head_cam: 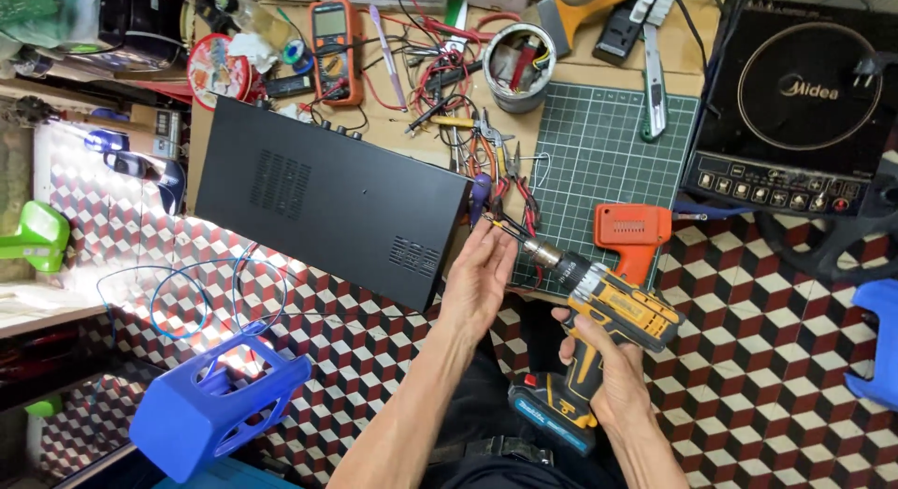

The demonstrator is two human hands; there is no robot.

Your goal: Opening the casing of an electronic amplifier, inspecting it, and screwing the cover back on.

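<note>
My right hand (610,372) grips the handle of a yellow and black cordless drill (608,311) with a blue battery base. Its bit points up-left toward the right end of a black metal equipment case (327,194) that overhangs the workbench edge. My left hand (479,274) is raised beside that end of the case, fingers apart, with the fingertips close to the drill bit tip (500,227). Whether the fingers pinch the bit or a screw I cannot tell.
A green cutting mat (608,143) holds an orange soldering gun (634,234) and a utility knife (653,77). Pliers, wires, a multimeter (335,49) and a tin (517,66) crowd the bench. An induction cooker (795,105) sits right; a blue plastic part (217,405) lies lower left.
</note>
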